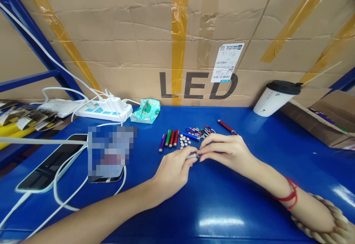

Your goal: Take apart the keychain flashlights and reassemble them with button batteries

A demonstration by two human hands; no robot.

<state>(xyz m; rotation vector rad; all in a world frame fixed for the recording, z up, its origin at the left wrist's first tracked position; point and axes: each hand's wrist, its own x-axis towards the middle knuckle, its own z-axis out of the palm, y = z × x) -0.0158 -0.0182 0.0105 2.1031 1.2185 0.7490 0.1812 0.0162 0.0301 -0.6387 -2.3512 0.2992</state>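
Note:
My left hand (pixel 172 170) is closed around a small silver flashlight tube (pixel 192 156), whose end sticks out past the thumb and forefinger. At that end the fingertips of my right hand (pixel 231 149) are pinched together; whatever small part lies between them is hidden. Just beyond the hands several silver button cells (pixel 185 139) lie loose. A purple tube (pixel 162 143), a green tube (pixel 168 138) and red tubes (pixel 174 139) lie side by side to their left. A blue tube (pixel 190 136) and small carabiner clips (pixel 206 130) are behind my fingers. Farther right lies a red flashlight (pixel 226 126).
On the left are a phone (pixel 52 162), a blurred-out device (pixel 111 153), white cables and a power strip (pixel 104 112). A green tissue pack (pixel 145 111) stands behind. A lidded paper cup (pixel 274 100) and open carton (pixel 318 125) are at right; a large cardboard box (pixel 133 40) forms the back.

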